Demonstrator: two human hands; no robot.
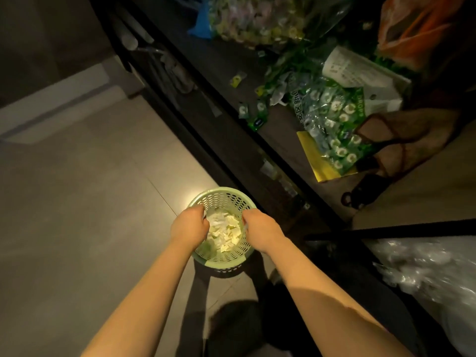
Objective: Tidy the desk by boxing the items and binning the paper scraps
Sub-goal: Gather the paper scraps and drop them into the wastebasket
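Observation:
A pale green perforated bin [226,199] stands on the tiled floor beside the dark desk. White paper scraps [225,234] fill its inside. My left hand [189,225] is over the bin's left rim, fingers curled down into it; whether it holds scraps is hidden. My right hand [260,228] reaches in over the right rim, fingers curled inward, its fingertips out of sight. On the desk lie a bag of green wrapped candies [332,122], a few loose candies [255,109] and a yellow sheet [313,155].
The desk edge [257,140] runs diagonally right of the bin. A white box [360,73], a brown bag [412,135], an orange bag [417,29] and a clear bag of sweets [257,19] crowd the desk. Clear plastic [425,269] lies lower right. Tiled floor [77,202] spreads left.

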